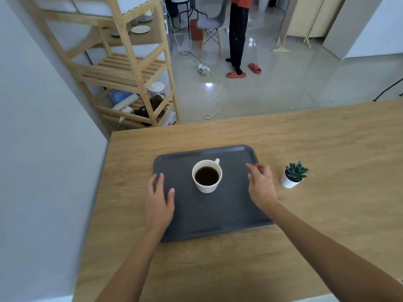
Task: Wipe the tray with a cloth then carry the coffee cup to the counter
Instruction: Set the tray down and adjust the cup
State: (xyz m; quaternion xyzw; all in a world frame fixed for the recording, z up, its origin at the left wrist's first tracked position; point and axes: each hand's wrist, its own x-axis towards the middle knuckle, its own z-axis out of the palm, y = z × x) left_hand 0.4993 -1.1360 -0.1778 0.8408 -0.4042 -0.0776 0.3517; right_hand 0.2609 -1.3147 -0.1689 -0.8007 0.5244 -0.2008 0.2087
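Observation:
A dark grey tray (pixel 196 221) lies on the wooden table. A white coffee cup (pixel 207 175) full of dark coffee stands upright in the tray's far half, its handle pointing away from me. My left hand (pixel 160 201) is over the tray's left edge, fingers apart, holding nothing. Over the right edge is my right hand (pixel 261 188), fingers spread and curled slightly, also empty. Both hands are apart from the cup. No cloth is in view.
A small succulent in a white pot (pixel 293 175) stands right of the tray. The wooden table (pixel 327 149) ends at a grey wall on the left. Beyond it are a wooden shelf rack (pixel 130 68), floor cables, a chair and a standing person's legs (pixel 236 38).

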